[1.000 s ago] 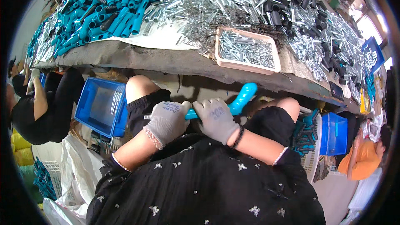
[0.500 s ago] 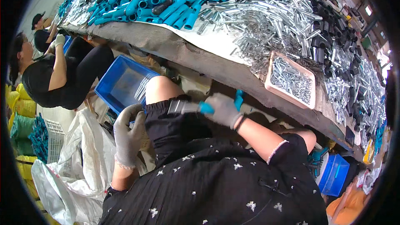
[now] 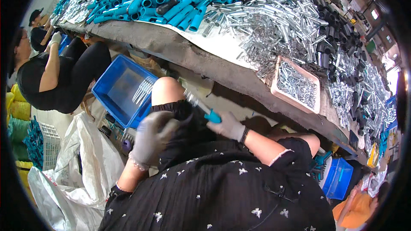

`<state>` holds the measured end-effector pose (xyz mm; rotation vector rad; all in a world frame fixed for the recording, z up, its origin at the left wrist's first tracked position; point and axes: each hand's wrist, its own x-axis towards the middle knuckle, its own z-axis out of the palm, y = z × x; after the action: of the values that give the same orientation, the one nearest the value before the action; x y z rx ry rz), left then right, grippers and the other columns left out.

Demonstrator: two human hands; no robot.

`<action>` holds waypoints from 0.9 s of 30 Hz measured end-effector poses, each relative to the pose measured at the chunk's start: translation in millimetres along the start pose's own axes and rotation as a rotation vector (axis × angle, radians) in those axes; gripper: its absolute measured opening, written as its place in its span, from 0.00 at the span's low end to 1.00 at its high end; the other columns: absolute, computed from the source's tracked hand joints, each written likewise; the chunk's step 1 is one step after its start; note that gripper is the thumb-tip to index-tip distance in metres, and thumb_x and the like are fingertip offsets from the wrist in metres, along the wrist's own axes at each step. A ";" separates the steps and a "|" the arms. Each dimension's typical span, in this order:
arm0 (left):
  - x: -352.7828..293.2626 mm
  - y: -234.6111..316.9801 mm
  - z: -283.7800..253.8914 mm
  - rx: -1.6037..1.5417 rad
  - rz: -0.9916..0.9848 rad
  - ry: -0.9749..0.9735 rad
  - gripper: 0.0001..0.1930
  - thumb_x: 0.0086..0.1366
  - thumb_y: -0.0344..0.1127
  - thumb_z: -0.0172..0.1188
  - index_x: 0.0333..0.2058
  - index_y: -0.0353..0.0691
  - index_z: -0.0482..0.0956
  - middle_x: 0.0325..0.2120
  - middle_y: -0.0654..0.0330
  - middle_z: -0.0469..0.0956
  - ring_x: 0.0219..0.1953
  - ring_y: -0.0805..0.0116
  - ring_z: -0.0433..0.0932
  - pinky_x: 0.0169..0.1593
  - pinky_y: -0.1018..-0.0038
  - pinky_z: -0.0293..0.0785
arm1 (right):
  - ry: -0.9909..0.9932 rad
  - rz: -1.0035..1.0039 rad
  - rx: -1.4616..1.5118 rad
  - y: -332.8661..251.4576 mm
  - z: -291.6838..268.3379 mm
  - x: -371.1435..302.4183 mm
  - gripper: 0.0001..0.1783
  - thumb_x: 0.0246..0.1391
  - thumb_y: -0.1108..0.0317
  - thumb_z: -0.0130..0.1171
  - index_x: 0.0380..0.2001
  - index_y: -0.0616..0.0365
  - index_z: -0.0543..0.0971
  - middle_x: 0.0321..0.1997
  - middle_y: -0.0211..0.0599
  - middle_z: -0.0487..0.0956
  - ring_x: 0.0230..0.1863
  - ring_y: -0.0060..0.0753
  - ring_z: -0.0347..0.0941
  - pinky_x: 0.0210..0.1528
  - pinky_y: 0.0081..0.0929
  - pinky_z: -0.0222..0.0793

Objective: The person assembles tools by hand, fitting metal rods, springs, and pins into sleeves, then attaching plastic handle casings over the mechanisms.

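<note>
My right hand [image 3: 227,127], in a grey glove, is closed around a small pronged hand tool with a teal handle [image 3: 212,116]. Its silvery metal head [image 3: 195,101] slants up and left over my lap, smeared by motion. My left hand [image 3: 152,139], also gloved, hovers by my left thigh, apart from the tool. Its fingers look spread with nothing between them, though they are blurred. Left of my knee sits a blue bin [image 3: 102,86], with several silvery prongs [image 3: 143,90] lying at its right side.
Across the front, a cloth-edged table [image 3: 188,51] bears teal handles [image 3: 184,10], metal tubes [image 3: 274,17], black parts [image 3: 336,25] and a pale tray [image 3: 317,102] of small metal pieces. White sacks [image 3: 85,154] lie at left near a seated co-worker [image 3: 55,75]. Another blue bin [image 3: 338,179] stands at right.
My left hand has moved right, toward the tool. The tool has turned from nearly level to slanting, its head now higher. My right hand has shifted slightly down.
</note>
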<state>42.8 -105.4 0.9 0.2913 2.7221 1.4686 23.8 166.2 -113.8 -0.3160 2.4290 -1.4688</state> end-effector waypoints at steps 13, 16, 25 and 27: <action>76.2 113.8 110.2 -0.638 0.046 -0.914 0.12 0.64 0.30 0.61 0.46 0.36 0.77 0.34 0.67 0.76 0.37 0.78 0.76 0.33 0.79 0.78 | 0.839 -0.383 -1.029 -138.4 -104.9 -156.3 0.16 0.44 0.69 0.65 0.40 0.54 0.79 0.44 0.33 0.77 0.46 0.40 0.74 0.49 0.40 0.68; 77.4 112.2 139.3 0.051 0.646 -0.972 0.22 0.59 0.38 0.68 0.48 0.33 0.76 0.42 0.49 0.79 0.44 0.57 0.80 0.51 0.65 0.75 | 0.653 -0.315 -1.307 -138.1 -117.8 -161.5 0.13 0.48 0.66 0.57 0.39 0.52 0.79 0.43 0.31 0.76 0.45 0.36 0.73 0.48 0.39 0.68; 66.6 110.2 179.7 0.346 0.698 -1.060 0.21 0.56 0.45 0.64 0.42 0.34 0.82 0.33 0.45 0.83 0.41 0.46 0.82 0.48 0.58 0.77 | 0.423 -0.018 -1.348 -78.3 -86.4 -170.3 0.07 0.49 0.62 0.59 0.25 0.52 0.80 0.33 0.34 0.78 0.41 0.36 0.75 0.40 0.39 0.68; 53.0 115.2 179.2 0.815 0.751 -0.909 0.13 0.56 0.40 0.60 0.32 0.38 0.85 0.26 0.51 0.83 0.34 0.50 0.84 0.40 0.58 0.78 | 0.248 0.155 -0.954 -59.5 -80.5 -160.8 0.11 0.43 0.61 0.65 0.19 0.57 0.78 0.21 0.35 0.76 0.29 0.43 0.75 0.35 0.40 0.70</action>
<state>29.2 113.8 0.7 1.6262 2.2531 -0.0117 148.4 258.4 -4.9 -0.1191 3.1074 -0.2007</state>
